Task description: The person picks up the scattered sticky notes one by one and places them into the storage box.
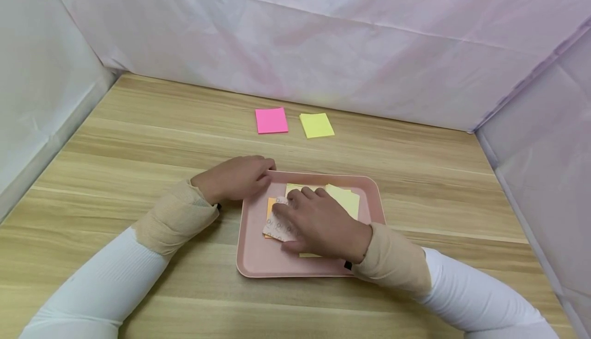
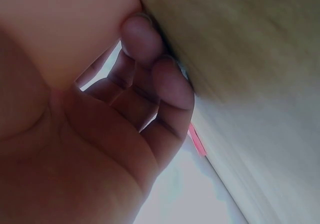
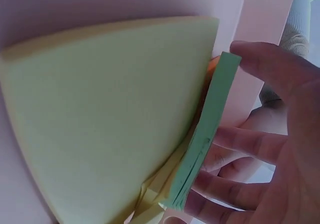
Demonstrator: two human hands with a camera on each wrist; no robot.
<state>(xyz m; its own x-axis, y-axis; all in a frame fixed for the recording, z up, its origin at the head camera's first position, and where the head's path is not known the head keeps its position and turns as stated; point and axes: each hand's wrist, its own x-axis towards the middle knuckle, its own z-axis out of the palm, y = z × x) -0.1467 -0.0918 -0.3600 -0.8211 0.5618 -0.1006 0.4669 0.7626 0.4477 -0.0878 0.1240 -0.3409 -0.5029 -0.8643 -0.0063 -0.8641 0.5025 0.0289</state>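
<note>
A white sleeve [image 1: 92, 282] and a beige wrist wrap [image 1: 175, 218] lead up to the left hand [image 1: 237, 177], its fingers curled over the rim at the far left corner of a pink tray [image 1: 254, 259] on a wooden table [image 1: 184, 298]. In the tray's left half, an orange pad [image 1: 270, 206] shows partly from under a green pad [image 3: 210, 129], whose pale, printed face shows in the head view. Beyond the tray, a bright pink pad [image 1: 271, 120] lies flat on the table. The right hand [image 1: 318, 223] pinches the tilted green pad over the tray; whether its lower edge touches what lies beneath cannot be told. Near the pink pad and apart from it lies a yellow pad [image 1: 316, 125]. A pale yellow pad [image 1: 347, 201] sits in the tray past the right hand's knuckles, and farther right come another wrap [image 1: 392, 259] and sleeve [image 1: 475, 290]
</note>
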